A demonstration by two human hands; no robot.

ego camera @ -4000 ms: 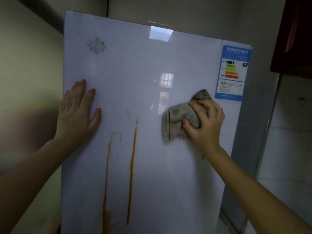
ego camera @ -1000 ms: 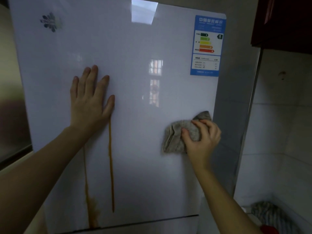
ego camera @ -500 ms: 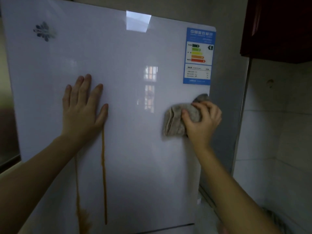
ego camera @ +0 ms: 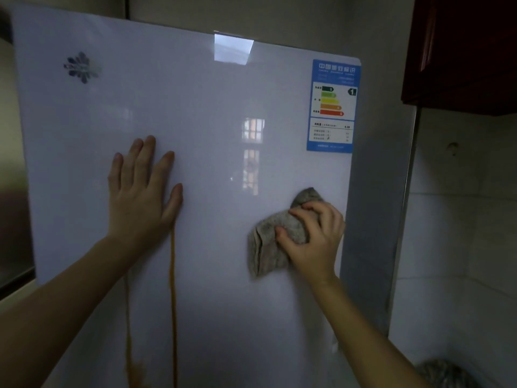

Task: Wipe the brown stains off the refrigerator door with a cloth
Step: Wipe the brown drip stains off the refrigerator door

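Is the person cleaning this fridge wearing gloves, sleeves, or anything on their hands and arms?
No. Both the left hand and the right hand are bare, with no gloves. Both forearms are uncovered as far as the picture shows, so no sleeve edge is visible. I see no rings, watch or bracelet, though the light is dim. The fingernails look short and unpainted.

Bare door [ego camera: 223, 113] between hands; left hand [ego camera: 142, 200] atop the stains [ego camera: 173, 303].

Brown stains [ego camera: 173, 303]: tops hidden under left hand [ego camera: 142, 194]; bottoms cut off.
Energy label [ego camera: 333, 106]: fine print unreadable.
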